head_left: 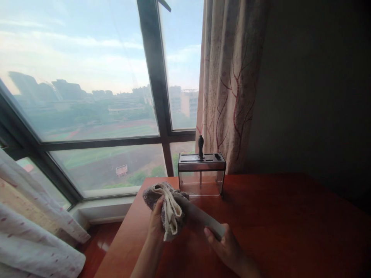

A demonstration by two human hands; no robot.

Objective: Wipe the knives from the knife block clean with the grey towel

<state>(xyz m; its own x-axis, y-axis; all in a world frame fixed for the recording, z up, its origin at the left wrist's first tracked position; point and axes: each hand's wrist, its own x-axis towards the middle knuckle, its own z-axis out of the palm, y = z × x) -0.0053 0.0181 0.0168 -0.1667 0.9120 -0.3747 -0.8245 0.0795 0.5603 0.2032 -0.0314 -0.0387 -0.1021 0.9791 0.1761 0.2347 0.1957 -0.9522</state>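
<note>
Bench (290,220) is open to R, room to pass. Far ctr: clear-sided box (202,166) w/ upright handle (201,146) blocks, curtain (232,81) just behind. Near ctr: cloth (172,212) in L hand (157,221) + grey tool (207,221) in R hand (226,247) obstruct.

Inscriptions, labels, brands, numbers, signs: none legible in the head view, at any hour of the clock face
</note>
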